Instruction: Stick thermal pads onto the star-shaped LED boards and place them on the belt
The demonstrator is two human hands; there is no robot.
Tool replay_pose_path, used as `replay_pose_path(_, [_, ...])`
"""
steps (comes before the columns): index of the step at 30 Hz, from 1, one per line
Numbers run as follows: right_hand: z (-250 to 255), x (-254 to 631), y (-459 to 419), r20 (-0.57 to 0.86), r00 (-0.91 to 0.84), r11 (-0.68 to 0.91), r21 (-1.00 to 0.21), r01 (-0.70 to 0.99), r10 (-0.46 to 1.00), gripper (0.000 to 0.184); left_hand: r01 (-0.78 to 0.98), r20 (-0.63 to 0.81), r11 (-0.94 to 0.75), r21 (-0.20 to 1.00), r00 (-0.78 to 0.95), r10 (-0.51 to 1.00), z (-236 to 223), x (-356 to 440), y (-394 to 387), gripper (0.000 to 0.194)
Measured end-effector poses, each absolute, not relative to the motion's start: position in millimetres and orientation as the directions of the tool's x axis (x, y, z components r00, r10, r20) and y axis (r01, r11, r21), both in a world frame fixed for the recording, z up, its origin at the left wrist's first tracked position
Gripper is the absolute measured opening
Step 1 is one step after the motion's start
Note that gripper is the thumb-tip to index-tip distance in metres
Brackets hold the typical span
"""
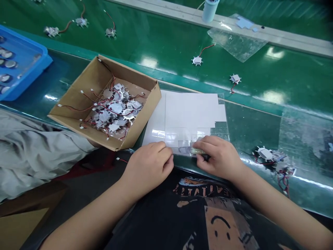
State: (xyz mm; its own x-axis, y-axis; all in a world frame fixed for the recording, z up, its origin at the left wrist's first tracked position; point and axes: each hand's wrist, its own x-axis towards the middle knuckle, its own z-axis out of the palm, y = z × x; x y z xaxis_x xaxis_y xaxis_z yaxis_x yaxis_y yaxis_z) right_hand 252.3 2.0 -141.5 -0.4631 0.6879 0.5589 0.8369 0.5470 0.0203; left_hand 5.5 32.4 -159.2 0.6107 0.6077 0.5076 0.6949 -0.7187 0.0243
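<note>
My left hand (151, 161) rests at the table's near edge, its fingers curled into a fist beside the lower corner of a clear plastic sheet (170, 136). Whatever it may hold is hidden. My right hand (220, 156) pinches a small yellowish, glossy piece (198, 151) against the sheet's near edge; its kind does not show. White paper or label sheets (191, 108) lie at the sheet, partly cut away on their right side. To the left stands an open cardboard box (137, 128) with many small silvery round parts (116, 108) with red and black wires.
A blue tray (31, 55) of round metal pieces stands far left, near a co-worker's grey sleeve (44, 149). More wired parts (275, 160) lie right. Single wired parts (197, 60) sit on the green belt (156, 38). A light-blue cylinder (210, 10) stands on the rail.
</note>
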Motion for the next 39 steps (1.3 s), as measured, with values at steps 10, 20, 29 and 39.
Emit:
replay_pose_path(10, [-143,252,4,0.566,-0.449,0.551,-0.012,0.835,0.692,0.03,0.722,0.51,-0.688,0.075,0.566,0.648,-148,18,43,0.014])
replay_pose_path(20, [-142,251,5,0.57,-0.449,0.545,0.002,0.838,0.688,0.03,0.747,0.471,-0.658,0.091,0.55,0.689,-144,19,44,0.012])
replay_pose_path(29, [-141,252,5,0.566,-0.459,0.546,0.02,0.837,0.684,0.03,0.755,0.459,-0.65,0.088,0.548,0.699,-141,18,44,0.012])
replay_pose_path(39, [-143,252,6,0.585,-0.446,0.534,0.026,0.845,0.677,0.029,0.756,0.402,-0.651,0.071,0.576,0.712,-138,17,46,0.014])
